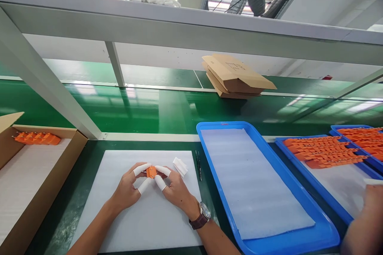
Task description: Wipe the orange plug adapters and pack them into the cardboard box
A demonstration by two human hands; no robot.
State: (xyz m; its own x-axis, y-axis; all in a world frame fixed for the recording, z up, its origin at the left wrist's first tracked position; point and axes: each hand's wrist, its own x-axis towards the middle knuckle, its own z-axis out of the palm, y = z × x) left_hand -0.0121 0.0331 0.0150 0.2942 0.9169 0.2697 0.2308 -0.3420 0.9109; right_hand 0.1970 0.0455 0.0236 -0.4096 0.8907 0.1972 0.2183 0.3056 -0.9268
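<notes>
A small orange part (151, 172), perhaps a plastic housing, is held above the white mat (149, 215) between the fingertips of both hands. My left hand (129, 186) pinches it from the left, with white finger cots on the thumb and a finger. From the right, my right hand (174, 189) grips the same part, also with white cots on its fingertips and a watch on the wrist. Just beyond the right hand lies a white folded piece (180, 166), maybe cloth or paper. Fingers partly hide the orange part's sides.
Dark tweezers (198, 165) lie along the mat's right edge. A lined blue tray (220, 125) stands to the right; beyond it, another blue tray holds orange parts (324, 152). A cardboard box (64, 179) is at left. Another person's arm (366, 223) reaches in at lower right.
</notes>
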